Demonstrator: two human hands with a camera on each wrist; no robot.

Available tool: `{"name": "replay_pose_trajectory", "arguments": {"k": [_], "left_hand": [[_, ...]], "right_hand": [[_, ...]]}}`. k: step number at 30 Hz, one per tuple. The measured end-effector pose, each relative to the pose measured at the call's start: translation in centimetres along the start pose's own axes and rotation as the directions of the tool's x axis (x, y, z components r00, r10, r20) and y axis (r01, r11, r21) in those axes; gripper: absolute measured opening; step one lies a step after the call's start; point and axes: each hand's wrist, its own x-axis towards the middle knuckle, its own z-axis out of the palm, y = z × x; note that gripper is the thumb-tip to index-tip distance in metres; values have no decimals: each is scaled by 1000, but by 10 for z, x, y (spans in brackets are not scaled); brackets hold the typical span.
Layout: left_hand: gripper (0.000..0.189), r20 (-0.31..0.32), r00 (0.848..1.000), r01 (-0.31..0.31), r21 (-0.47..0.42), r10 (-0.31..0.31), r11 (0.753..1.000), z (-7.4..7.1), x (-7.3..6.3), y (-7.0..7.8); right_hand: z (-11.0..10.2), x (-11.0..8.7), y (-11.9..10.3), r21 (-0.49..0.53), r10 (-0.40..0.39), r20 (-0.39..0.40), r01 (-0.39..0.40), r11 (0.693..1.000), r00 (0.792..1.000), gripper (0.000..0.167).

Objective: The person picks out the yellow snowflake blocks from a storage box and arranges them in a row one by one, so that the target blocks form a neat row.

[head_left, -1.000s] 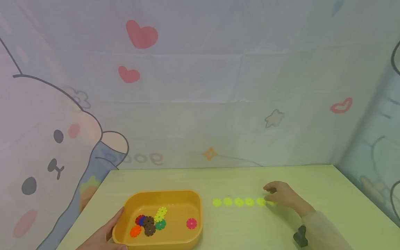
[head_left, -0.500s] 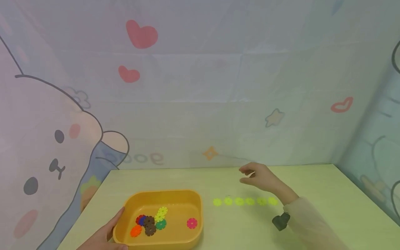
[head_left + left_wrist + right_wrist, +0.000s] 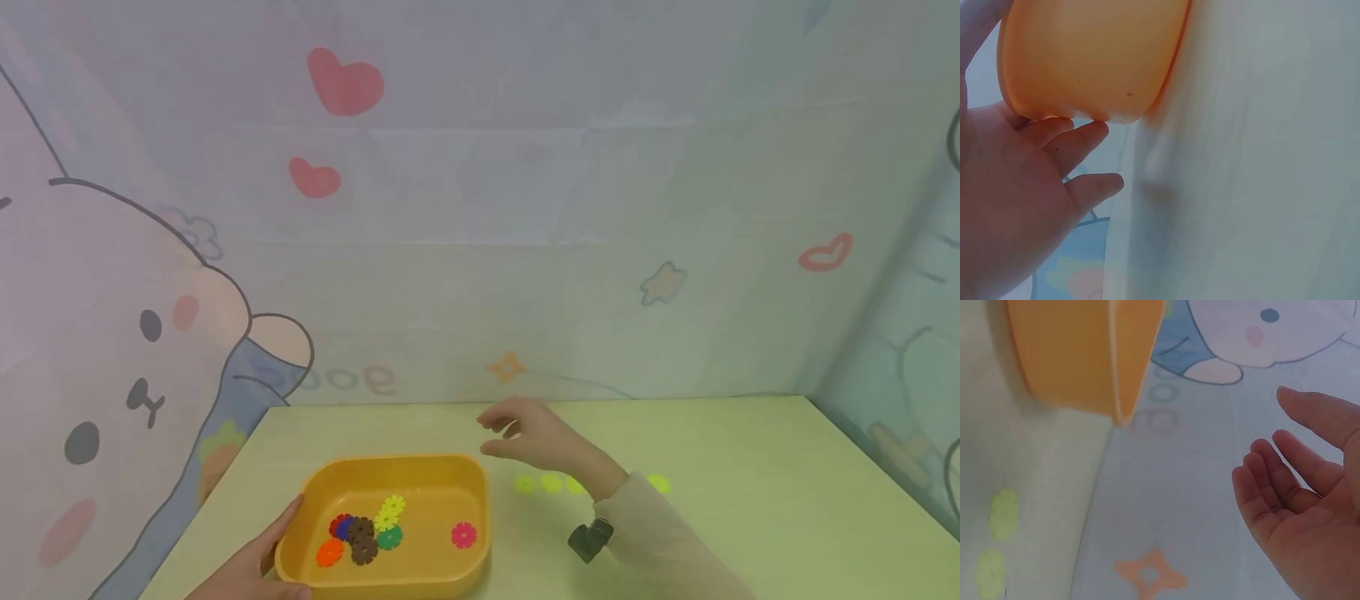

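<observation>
Printed cloth (image 3: 465, 300) with red hearts (image 3: 347, 83) and a large bear figure (image 3: 112, 333) makes the background behind a pale table (image 3: 750, 492). Fingers of the right hand (image 3: 536, 435) are gently bent, and the thumb stands well away from them, so the space between is wide. This hand is in the air near the far right corner of the yellow tray (image 3: 427, 562), apart from it. Fingers of the left hand (image 3: 251, 562) are spread around the near left corner of the tray; in the left wrist view some fingertips touch its outer wall, and so the hand holds the tray there.

Inside the tray, small notched discs lie on the bottom. On the left side are an orange disc (image 3: 330, 552), two brown discs (image 3: 364, 550), a blue disc (image 3: 346, 528) and a red disc (image 3: 337, 523), which the blue one partly covers. Beside the brown ones are a green disc (image 3: 390, 537) and two yellow discs (image 3: 393, 505). One pink disc (image 3: 464, 535) lies well apart, near the right wall.

To the right of the tray, a row of yellow-green discs (image 3: 525, 484) lies on the table. Right arm with its light sleeve (image 3: 660, 525) hides the row in part. A dark device (image 3: 590, 540) is at this wrist.
</observation>
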Motion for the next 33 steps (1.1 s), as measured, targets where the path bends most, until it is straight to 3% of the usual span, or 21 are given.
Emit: {"name": "replay_pose_trajectory", "arguments": {"k": [7, 16, 24, 33], "left_hand": [[97, -14, 1000, 24, -26, -25, 999, 3, -1, 4], [99, -68, 997, 51, 62, -46, 997, 3, 0, 2], [99, -21, 1000, 7, 80, -5, 997, 1, 1, 1], [99, 12, 999, -40, 129, 38, 991, -2, 3, -1]], "right_hand": [[33, 22, -21, 14, -1, 84, 0, 1000, 996, 35], [81, 42, -33, 103, 97, 133, -111, 988, 986, 33], [111, 48, -43, 225, 162, 161, -197, 954, 973, 34], [143, 56, -31, 169, 191, 146, -214, 962, 971, 32]]}}
